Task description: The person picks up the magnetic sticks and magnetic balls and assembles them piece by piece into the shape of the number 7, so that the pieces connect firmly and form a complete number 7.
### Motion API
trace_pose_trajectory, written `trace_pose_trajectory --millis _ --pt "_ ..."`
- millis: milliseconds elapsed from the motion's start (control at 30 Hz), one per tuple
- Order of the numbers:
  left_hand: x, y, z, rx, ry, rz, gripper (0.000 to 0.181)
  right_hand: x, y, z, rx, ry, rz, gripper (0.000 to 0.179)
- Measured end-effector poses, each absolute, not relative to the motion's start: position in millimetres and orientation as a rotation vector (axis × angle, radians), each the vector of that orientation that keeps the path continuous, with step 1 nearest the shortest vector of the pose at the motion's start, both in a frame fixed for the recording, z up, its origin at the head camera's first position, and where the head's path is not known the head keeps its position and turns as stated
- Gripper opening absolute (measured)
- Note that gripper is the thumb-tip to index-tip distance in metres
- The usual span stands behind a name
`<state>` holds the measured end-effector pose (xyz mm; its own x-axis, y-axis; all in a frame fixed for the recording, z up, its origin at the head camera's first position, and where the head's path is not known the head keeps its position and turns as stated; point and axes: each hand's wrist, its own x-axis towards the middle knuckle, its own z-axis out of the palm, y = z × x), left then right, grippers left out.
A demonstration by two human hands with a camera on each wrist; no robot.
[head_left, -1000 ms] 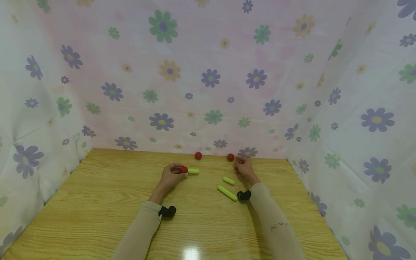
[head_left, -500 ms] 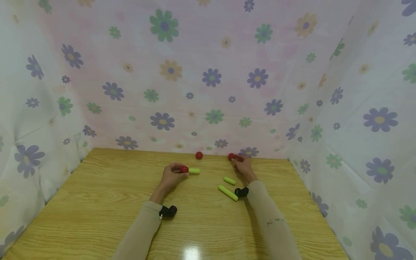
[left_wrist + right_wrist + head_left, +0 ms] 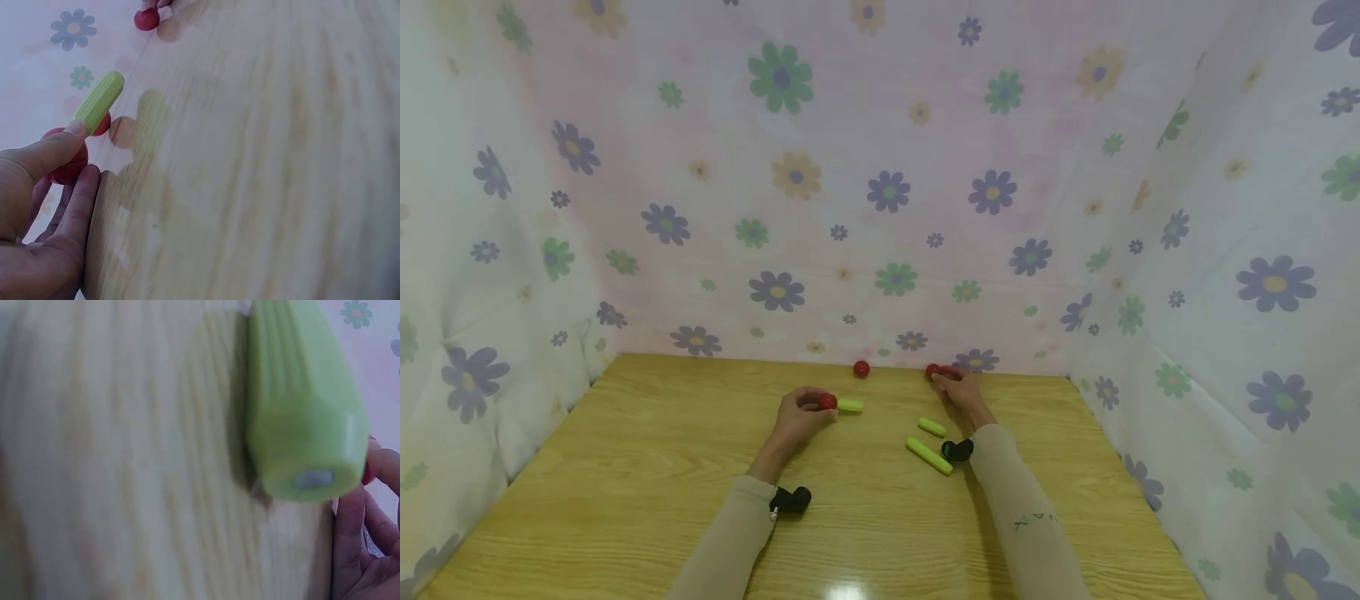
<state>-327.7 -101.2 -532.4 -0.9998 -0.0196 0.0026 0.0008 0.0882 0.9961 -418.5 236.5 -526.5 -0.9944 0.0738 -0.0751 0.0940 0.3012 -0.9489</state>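
Observation:
My left hand holds a red ball between thumb and fingers, just above or at the tabletop. A short green ribbed stick juts rightward from that ball; in the left wrist view the stick meets the ball by the thumb tip. Near the table's back edge, my right hand pinches another red ball, whose right side the fingers hide. In the right wrist view a green stick with a silvery disc in its end fills the foreground, largely covering the ball; fingers show at the right edge.
A third red ball sits at the back edge between the hands. A short green stick and a longer green stick lie on the wooden table, left of the right wrist's black camera. Flowered cloth surrounds the table.
My right hand has moved slightly left and taken the back-right red ball between its fingers. The left hand keeps its ball and stick in place. The head view has tilted up slightly.

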Motion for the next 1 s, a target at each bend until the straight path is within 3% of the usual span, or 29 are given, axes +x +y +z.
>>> trace_pose_trajectory --millis 233,700,1000 --pt "-330.0 -99.3 -537.7 0.028 -2.293 -2.12 0.039 -415.3 239.1 -525.7 0.121 2.525 -1.847 0.054" --pt "-329.6 -99.2 -534.3 0.025 -2.3 -2.136 0.04 -413.9 233.5 -520.9 0.21 2.502 -1.842 0.042" --pt "-327.4 -101.9 -530.9 0.004 -2.318 -2.098 0.038 -416.1 233.8 -520.3 0.215 2.418 -1.943 0.049"
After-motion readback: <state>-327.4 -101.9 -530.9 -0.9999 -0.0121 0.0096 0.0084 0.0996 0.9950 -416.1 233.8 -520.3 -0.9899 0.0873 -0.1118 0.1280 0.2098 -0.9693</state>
